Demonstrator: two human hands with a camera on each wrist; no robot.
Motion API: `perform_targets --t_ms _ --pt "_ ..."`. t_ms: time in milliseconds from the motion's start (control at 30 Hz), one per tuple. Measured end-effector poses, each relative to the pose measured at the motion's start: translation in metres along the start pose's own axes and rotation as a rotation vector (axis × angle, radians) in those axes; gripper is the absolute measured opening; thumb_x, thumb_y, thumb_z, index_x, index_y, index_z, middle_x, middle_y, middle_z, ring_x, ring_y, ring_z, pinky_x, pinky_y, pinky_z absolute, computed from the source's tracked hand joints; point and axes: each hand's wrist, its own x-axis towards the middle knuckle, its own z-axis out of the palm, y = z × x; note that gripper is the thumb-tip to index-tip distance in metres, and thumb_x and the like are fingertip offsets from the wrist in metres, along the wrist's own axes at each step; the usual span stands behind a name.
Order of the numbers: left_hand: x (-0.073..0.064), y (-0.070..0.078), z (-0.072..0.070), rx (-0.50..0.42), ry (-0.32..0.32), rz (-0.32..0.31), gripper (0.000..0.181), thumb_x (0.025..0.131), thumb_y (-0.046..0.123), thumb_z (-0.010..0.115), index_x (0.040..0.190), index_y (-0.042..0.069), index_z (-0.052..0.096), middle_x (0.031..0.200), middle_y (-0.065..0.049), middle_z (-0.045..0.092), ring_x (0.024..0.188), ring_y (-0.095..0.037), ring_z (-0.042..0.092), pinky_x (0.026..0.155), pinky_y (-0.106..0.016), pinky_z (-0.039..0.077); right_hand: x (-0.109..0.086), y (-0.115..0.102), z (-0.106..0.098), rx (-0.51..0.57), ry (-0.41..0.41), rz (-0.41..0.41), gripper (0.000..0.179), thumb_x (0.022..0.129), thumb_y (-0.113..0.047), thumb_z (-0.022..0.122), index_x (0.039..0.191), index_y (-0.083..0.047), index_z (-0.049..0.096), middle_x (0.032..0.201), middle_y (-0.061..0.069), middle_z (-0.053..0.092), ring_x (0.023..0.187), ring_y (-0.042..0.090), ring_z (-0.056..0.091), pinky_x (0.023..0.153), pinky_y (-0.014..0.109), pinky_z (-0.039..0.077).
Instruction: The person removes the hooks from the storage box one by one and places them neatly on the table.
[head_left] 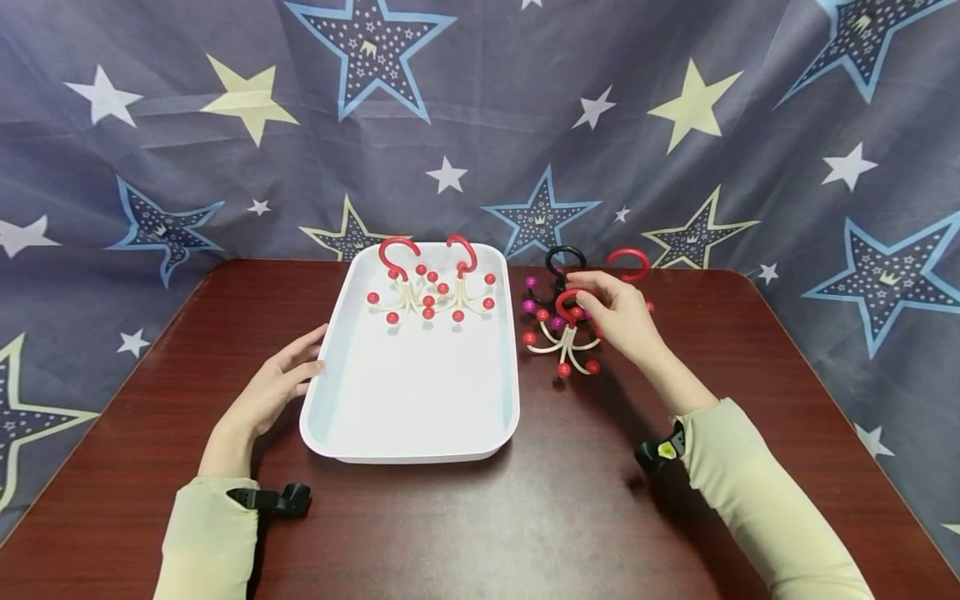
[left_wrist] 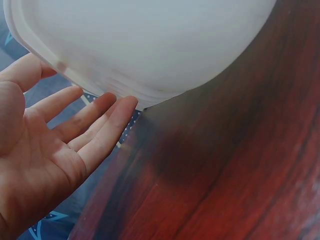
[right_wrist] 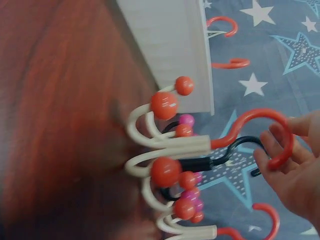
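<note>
In the head view, my left hand (head_left: 273,383) touches the left side of a white tray (head_left: 420,400), its thumb at the rim. The left wrist view shows this hand (left_wrist: 55,135) with fingers fairly straight against the tray's outer side. My right hand (head_left: 618,317) pinches the red top of a multi-prong hanger hook (head_left: 567,337) with cream prongs tipped in red balls. That red loop (right_wrist: 250,115) sits at the fingers in the right wrist view. Close behind stands a black hanger hook (head_left: 558,283) with magenta balls. Another red-topped hook (head_left: 630,254) is partly hidden by the hand.
Two more red-topped cream hooks, a left one (head_left: 405,287) and a right one (head_left: 461,287), stand at the tray's far end. Everything is on a dark red wooden table (head_left: 420,533). A star-patterned cloth (head_left: 480,125) hangs behind it.
</note>
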Motion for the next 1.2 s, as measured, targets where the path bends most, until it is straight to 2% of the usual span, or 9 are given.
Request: perform_targets --t_ms 133,300,433,700,1067,1200 --pt "0.0 -0.001 -0.001 0.009 0.002 -0.005 0.056 0.085 0.023 0.051 0.135 0.022 0.025 0.124 -0.012 0.039 0.095 -0.007 0.052 0.072 -0.025 0.047 0.014 -0.006 0.003 0.012 0.022 -0.024 0.024 0.083 -0.005 0.052 0.106 -0.004 0.058 0.098 0.01 0.061 0.087 0.017 0.057 0.07 0.019 0.044" --pt "0.0 -0.002 -0.001 -0.005 -0.002 -0.008 0.056 0.086 0.021 0.051 0.135 0.02 0.025 0.123 -0.012 0.039 0.094 -0.006 0.052 0.072 -0.024 0.047 0.036 -0.005 0.018 -0.031 0.008 -0.047 0.022 0.083 -0.015 0.054 0.104 -0.012 0.06 0.097 0.002 0.062 0.088 0.009 0.057 0.074 0.023 0.044" --pt "0.0 -0.003 -0.001 -0.018 -0.003 -0.014 0.057 0.086 0.02 0.051 0.136 0.018 0.024 0.124 -0.013 0.038 0.094 -0.005 0.052 0.072 -0.024 0.047 0.048 -0.011 0.037 -0.08 -0.02 -0.05 0.022 0.083 -0.017 0.055 0.104 -0.013 0.059 0.096 -0.001 0.062 0.086 0.007 0.057 0.076 0.023 0.044" --pt "0.002 -0.004 0.0 -0.037 -0.012 -0.013 0.055 0.087 0.015 0.048 0.136 0.018 0.022 0.13 -0.023 0.03 0.098 -0.01 0.051 0.072 -0.025 0.047 0.069 -0.014 0.07 -0.151 -0.016 0.022 0.023 0.082 -0.017 0.056 0.104 -0.013 0.059 0.096 0.001 0.062 0.083 0.009 0.058 0.07 0.025 0.045" --pt "-0.001 -0.002 0.001 -0.043 -0.007 -0.007 0.055 0.087 0.017 0.049 0.136 0.019 0.024 0.128 -0.021 0.032 0.097 -0.009 0.052 0.072 -0.026 0.047 0.088 -0.01 0.101 -0.165 -0.037 0.145 0.033 0.08 -0.019 0.058 0.111 -0.01 0.055 0.1 0.004 0.061 0.086 0.011 0.058 0.068 0.024 0.046" --pt "-0.001 -0.002 0.001 -0.046 -0.003 -0.003 0.054 0.087 0.016 0.048 0.135 0.019 0.024 0.128 -0.02 0.033 0.097 -0.009 0.052 0.072 -0.026 0.047 0.093 -0.009 0.109 -0.194 -0.034 0.173 0.035 0.079 -0.018 0.058 0.112 -0.009 0.054 0.1 0.006 0.061 0.087 0.013 0.059 0.073 0.025 0.045"
